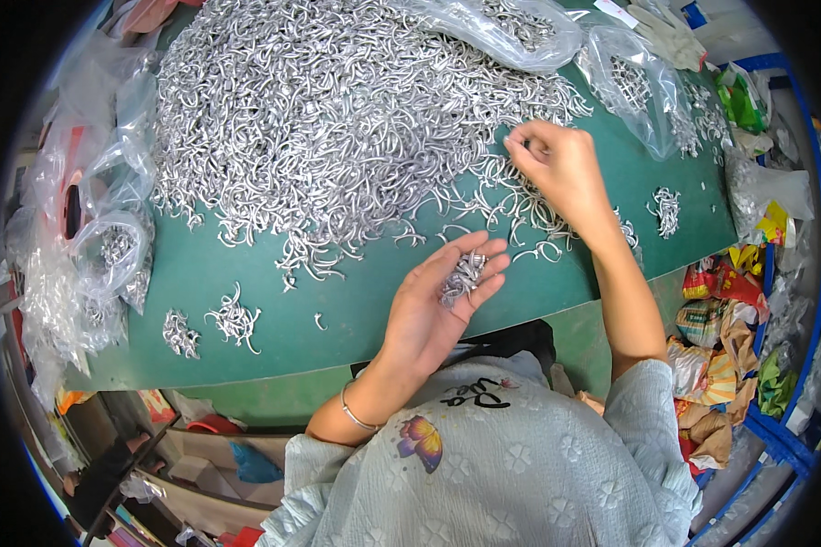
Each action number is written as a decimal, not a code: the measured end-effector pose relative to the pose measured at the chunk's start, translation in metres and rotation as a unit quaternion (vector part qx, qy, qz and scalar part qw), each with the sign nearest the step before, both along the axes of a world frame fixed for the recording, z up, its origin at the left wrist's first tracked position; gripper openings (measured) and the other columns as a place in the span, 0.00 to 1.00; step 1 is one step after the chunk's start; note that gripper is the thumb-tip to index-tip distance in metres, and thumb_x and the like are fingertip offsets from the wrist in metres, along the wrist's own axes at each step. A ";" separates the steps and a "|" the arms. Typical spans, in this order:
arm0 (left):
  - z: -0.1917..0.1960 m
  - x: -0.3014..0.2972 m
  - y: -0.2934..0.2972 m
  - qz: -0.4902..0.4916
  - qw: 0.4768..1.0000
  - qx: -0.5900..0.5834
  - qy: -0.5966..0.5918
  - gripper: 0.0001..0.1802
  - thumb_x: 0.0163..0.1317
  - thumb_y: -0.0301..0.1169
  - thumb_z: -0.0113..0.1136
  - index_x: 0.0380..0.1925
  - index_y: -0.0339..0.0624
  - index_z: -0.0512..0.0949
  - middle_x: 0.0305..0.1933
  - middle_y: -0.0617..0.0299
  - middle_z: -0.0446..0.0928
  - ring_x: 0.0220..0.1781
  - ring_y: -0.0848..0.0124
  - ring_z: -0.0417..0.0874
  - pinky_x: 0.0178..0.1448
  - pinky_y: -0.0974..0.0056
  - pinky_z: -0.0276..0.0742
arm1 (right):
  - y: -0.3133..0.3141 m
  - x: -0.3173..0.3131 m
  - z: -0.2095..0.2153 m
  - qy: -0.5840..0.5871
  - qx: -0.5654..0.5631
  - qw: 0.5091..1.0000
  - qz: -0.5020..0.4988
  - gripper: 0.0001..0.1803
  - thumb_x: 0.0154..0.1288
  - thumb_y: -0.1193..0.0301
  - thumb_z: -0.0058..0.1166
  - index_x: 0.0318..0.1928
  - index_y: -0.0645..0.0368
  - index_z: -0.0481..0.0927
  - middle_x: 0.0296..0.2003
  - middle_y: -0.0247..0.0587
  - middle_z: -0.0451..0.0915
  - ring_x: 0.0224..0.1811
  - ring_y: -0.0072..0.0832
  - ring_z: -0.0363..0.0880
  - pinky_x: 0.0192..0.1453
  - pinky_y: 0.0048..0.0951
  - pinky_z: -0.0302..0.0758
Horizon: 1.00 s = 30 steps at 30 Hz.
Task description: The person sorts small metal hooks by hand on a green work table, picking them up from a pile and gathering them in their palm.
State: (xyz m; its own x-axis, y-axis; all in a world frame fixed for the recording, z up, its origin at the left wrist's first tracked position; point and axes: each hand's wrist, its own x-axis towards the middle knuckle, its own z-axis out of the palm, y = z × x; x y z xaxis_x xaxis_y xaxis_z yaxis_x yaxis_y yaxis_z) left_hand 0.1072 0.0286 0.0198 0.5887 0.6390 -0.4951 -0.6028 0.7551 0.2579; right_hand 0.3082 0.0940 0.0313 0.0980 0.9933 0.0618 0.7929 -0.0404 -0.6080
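A broad heap of small curved silver metal pieces [337,118] covers much of the green table [374,333]. My left hand [420,296] is turned palm up in front of the heap, fingers curled around a small handful of metal pieces [463,279]. To its right and farther off, my right hand [564,169] is over the heap's right edge, thumb and fingertips pinched together. Whatever might be between those fingertips is too small or hidden to make out. Loose curved pieces lie scattered on the table between and beneath both hands.
Small separate piles lie at the near left [234,321] and at the right [666,212]. Clear plastic bags [109,246] crowd the left edge; another bag [629,87] with pieces lies far right. A blue-framed rack [780,438] with packets stands beyond the right edge.
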 end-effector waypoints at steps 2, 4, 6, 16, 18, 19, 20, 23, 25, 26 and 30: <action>0.001 0.000 0.002 0.000 1.000 0.004 -0.007 0.21 0.69 0.32 0.41 0.56 0.27 0.65 0.59 0.43 0.69 0.60 0.55 0.73 0.63 0.57 0.71 | -0.015 0.001 0.005 0.182 -0.059 0.982 0.001 0.06 0.58 0.72 0.60 0.31 0.62 0.82 0.17 0.32 0.72 0.18 0.14 0.65 0.22 0.20 0.62; 0.002 0.001 0.003 -0.001 1.000 0.002 -0.019 0.22 0.69 0.31 0.40 0.57 0.26 0.64 0.61 0.41 0.67 0.62 0.53 0.70 0.66 0.55 0.68 | -0.029 0.000 0.010 0.346 -0.112 0.931 0.026 0.06 0.60 0.71 0.59 0.32 0.62 0.82 0.18 0.26 0.71 0.20 0.09 0.61 0.23 0.15 0.59; 0.002 0.001 0.003 0.005 0.999 -0.008 -0.033 0.22 0.69 0.31 0.39 0.58 0.25 0.63 0.62 0.41 0.66 0.63 0.52 0.69 0.68 0.54 0.66 | -0.037 -0.009 0.030 0.414 -0.209 0.886 0.024 0.06 0.62 0.71 0.58 0.34 0.61 0.82 0.22 0.26 0.77 0.23 0.09 0.69 0.25 0.13 0.60; 0.005 0.002 0.001 0.013 0.999 -0.004 -0.031 0.22 0.70 0.32 0.37 0.55 0.23 0.65 0.61 0.42 0.66 0.65 0.51 0.66 0.69 0.54 0.64 | -0.047 -0.012 0.039 0.372 -0.173 0.906 0.101 0.07 0.63 0.73 0.56 0.38 0.63 0.81 0.24 0.29 0.81 0.27 0.13 0.74 0.35 0.17 0.69; 0.004 0.001 0.001 0.012 0.998 -0.008 -0.056 0.22 0.70 0.32 0.38 0.55 0.23 0.64 0.63 0.39 0.63 0.68 0.47 0.62 0.70 0.50 0.62 | -0.041 -0.004 0.025 0.257 -0.074 0.963 0.037 0.08 0.62 0.72 0.56 0.39 0.62 0.81 0.21 0.35 0.80 0.22 0.14 0.70 0.30 0.18 0.69; 0.005 0.001 0.001 0.011 0.998 -0.007 -0.057 0.22 0.70 0.33 0.38 0.55 0.23 0.65 0.64 0.38 0.63 0.68 0.47 0.62 0.70 0.50 0.62 | -0.038 0.001 0.025 0.176 -0.064 0.982 -0.001 0.08 0.61 0.72 0.57 0.40 0.62 0.81 0.20 0.37 0.79 0.20 0.15 0.70 0.29 0.19 0.68; 0.006 0.002 0.002 0.010 0.998 -0.005 -0.058 0.22 0.70 0.33 0.38 0.55 0.23 0.65 0.64 0.38 0.62 0.68 0.47 0.62 0.70 0.50 0.62 | -0.033 0.004 0.025 0.094 -0.055 0.993 -0.039 0.09 0.61 0.71 0.57 0.40 0.61 0.81 0.19 0.39 0.78 0.19 0.16 0.69 0.28 0.19 0.68; 0.008 0.002 0.002 0.007 0.998 -0.006 -0.061 0.23 0.70 0.33 0.38 0.55 0.24 0.66 0.64 0.37 0.62 0.68 0.47 0.62 0.70 0.50 0.62 | -0.033 0.006 0.006 -0.076 -0.024 0.996 -0.030 0.11 0.59 0.68 0.58 0.41 0.59 0.81 0.20 0.49 0.78 0.19 0.36 0.74 0.26 0.31 0.71; 0.008 0.002 0.002 0.007 0.998 -0.004 -0.063 0.22 0.70 0.33 0.39 0.55 0.24 0.66 0.64 0.37 0.63 0.68 0.47 0.62 0.70 0.50 0.62 | -0.038 0.003 0.001 -0.110 -0.006 0.994 -0.013 0.12 0.58 0.68 0.59 0.41 0.59 0.81 0.23 0.51 0.79 0.22 0.44 0.77 0.29 0.38 0.72; 0.008 0.001 0.002 0.008 0.998 -0.002 -0.063 0.22 0.69 0.33 0.40 0.55 0.25 0.66 0.64 0.37 0.63 0.68 0.47 0.62 0.70 0.51 0.62 | -0.041 0.001 0.003 -0.073 -0.025 0.997 -0.008 0.11 0.58 0.68 0.59 0.41 0.59 0.81 0.24 0.51 0.79 0.23 0.44 0.77 0.29 0.38 0.72; 0.006 0.000 0.001 0.000 0.998 0.042 -0.049 0.23 0.67 0.32 0.44 0.56 0.25 0.66 0.64 0.38 0.63 0.68 0.47 0.62 0.70 0.51 0.62 | -0.052 -0.004 0.017 0.051 -0.064 0.996 0.021 0.10 0.58 0.72 0.59 0.41 0.60 0.82 0.26 0.46 0.81 0.20 0.32 0.76 0.25 0.31 0.70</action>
State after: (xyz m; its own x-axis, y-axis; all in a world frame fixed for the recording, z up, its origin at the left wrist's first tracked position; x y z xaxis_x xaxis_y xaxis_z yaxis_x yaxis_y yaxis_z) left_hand 0.1070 0.0296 0.0263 0.6321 0.6759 -0.3790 -0.6283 0.7333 0.2598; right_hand 0.3042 0.0416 0.0483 0.0557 0.9958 -0.0731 0.7299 -0.0906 -0.6775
